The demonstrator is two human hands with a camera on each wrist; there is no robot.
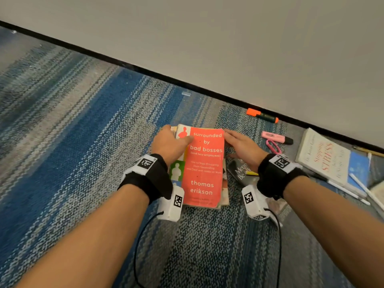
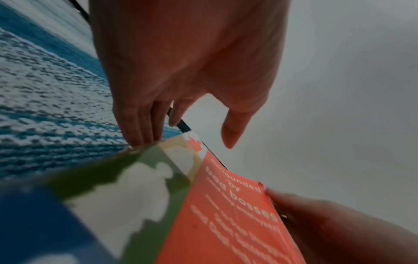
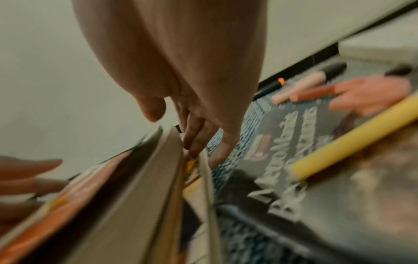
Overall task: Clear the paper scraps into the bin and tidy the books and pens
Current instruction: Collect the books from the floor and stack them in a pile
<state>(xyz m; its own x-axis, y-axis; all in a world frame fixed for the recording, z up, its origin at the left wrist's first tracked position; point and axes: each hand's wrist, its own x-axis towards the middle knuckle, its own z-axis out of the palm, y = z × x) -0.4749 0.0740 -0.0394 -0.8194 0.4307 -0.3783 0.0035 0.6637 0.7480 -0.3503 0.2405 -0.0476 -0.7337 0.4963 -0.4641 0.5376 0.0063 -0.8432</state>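
Observation:
A red paperback (image 1: 204, 163) titled "surrounded by bad bosses" tops a small stack of books on the carpet. My left hand (image 1: 176, 134) is against the stack's left far corner, its thumb lying on the cover. In the left wrist view its fingers (image 2: 140, 132) point straight down onto the book's edge (image 2: 226, 223). My right hand (image 1: 234, 140) presses flat, straight fingers against the stack's right side. The right wrist view shows those fingers (image 3: 196, 142) touching the page edges beside the red cover (image 3: 68, 205). No bin is in view.
A black book (image 1: 241, 171) with a yellow pen (image 1: 252, 173) on it lies under my right wrist. Further right are a white book (image 1: 324, 156), a blue notebook (image 1: 358, 167) and white pens (image 1: 349, 191). An orange highlighter (image 1: 262, 115) and a pink highlighter (image 1: 276, 137) lie by the wall (image 1: 228, 48).

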